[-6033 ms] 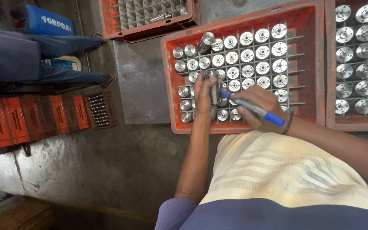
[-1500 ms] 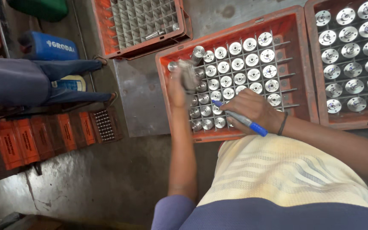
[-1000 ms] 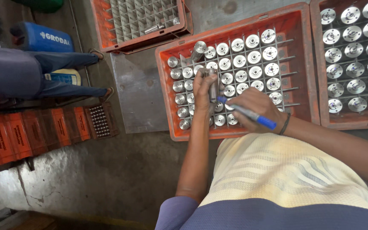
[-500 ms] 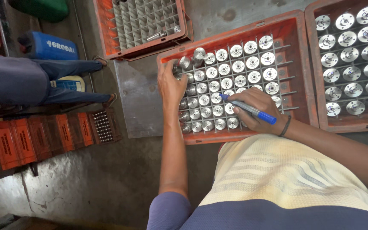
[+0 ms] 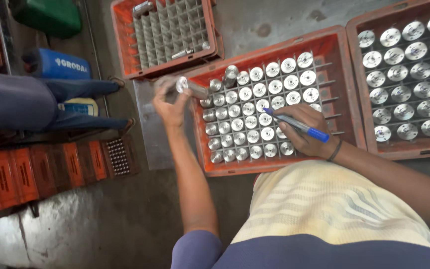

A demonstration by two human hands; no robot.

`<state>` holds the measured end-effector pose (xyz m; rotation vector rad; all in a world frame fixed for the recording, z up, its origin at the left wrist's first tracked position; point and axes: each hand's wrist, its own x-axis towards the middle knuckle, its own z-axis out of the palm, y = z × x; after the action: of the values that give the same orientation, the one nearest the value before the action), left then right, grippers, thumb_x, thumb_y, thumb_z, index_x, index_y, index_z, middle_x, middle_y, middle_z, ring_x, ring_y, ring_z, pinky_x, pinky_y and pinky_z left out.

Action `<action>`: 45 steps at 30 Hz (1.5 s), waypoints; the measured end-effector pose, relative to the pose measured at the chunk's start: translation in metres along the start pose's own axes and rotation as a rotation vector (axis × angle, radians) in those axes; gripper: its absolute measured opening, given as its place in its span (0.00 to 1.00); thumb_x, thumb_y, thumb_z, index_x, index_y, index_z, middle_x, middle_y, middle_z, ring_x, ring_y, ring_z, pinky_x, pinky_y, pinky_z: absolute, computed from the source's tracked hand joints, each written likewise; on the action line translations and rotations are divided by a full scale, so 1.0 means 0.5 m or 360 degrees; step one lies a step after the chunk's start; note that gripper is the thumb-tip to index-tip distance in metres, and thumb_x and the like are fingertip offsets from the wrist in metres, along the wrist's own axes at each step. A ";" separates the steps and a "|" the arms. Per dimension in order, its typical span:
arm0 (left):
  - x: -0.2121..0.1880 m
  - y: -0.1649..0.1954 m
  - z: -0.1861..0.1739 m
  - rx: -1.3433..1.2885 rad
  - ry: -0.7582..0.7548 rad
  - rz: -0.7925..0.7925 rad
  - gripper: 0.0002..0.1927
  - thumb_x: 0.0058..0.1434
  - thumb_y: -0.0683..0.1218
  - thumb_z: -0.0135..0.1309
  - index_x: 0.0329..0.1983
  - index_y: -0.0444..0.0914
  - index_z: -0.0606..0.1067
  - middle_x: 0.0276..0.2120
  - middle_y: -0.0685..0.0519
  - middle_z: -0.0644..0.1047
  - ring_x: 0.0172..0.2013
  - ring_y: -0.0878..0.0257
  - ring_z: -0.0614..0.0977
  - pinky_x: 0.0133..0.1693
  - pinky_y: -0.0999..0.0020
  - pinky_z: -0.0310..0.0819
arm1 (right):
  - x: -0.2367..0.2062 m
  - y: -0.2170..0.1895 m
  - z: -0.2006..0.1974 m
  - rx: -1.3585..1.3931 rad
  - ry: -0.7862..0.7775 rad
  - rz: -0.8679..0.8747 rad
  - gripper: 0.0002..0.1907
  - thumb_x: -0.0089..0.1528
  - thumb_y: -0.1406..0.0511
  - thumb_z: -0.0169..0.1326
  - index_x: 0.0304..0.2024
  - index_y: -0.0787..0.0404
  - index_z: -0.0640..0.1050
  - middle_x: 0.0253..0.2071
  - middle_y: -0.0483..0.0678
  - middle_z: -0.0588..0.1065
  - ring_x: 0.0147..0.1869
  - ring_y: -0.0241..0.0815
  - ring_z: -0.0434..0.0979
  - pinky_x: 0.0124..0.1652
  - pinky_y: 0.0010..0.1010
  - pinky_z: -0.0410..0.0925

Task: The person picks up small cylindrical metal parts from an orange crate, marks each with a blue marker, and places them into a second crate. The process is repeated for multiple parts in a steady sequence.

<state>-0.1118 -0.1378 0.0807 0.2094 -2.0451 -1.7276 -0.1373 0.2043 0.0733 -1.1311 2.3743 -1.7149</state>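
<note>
Grey concrete floor [image 5: 100,214] down here, orange crates laid out across it. The left hand [image 5: 171,105] is up at the left edge of the middle crate [image 5: 342,94], fingers wrapped round a shiny metal cylinder [image 5: 189,87] tilted on its side just above the rim. The right hand [image 5: 304,130] rests over the crate's rows of upright cylinders, gripping a blue marker [image 5: 297,125], tip pointing left. Another full crate [image 5: 369,144] sits right, a nearly empty gridded one [image 5: 125,45] behind.
</note>
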 end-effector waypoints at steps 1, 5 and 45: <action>-0.021 -0.002 0.018 -0.0668 -0.0018 -0.0179 0.25 0.60 0.57 0.64 0.53 0.36 0.78 0.37 0.51 0.78 0.34 0.62 0.78 0.31 0.71 0.69 | 0.003 -0.004 0.004 -0.0035 -0.0111 -0.0162 0.13 0.60 0.70 0.57 0.49 0.64 0.78 0.38 0.52 0.78 0.39 0.50 0.78 0.41 0.39 0.69; -0.103 -0.042 0.158 -0.1129 -0.0003 -0.0763 0.20 0.79 0.56 0.43 0.51 0.35 0.75 0.35 0.53 0.77 0.32 0.67 0.77 0.32 0.72 0.73 | 0.023 -0.014 0.025 -0.0100 -0.0330 -0.0558 0.16 0.56 0.70 0.60 0.47 0.65 0.78 0.34 0.51 0.76 0.37 0.51 0.76 0.41 0.41 0.67; 0.017 -0.041 0.183 0.1109 0.0046 0.0069 0.14 0.61 0.47 0.67 0.45 0.36 0.79 0.39 0.44 0.81 0.39 0.49 0.84 0.43 0.57 0.77 | -0.029 0.004 -0.053 -0.0169 0.0228 0.0211 0.10 0.68 0.67 0.54 0.50 0.65 0.78 0.40 0.55 0.78 0.40 0.46 0.81 0.39 0.35 0.71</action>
<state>-0.1625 -0.0635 0.0528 0.3940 -2.5277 -0.9167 -0.1380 0.2343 0.0765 -0.8650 2.5871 -1.6993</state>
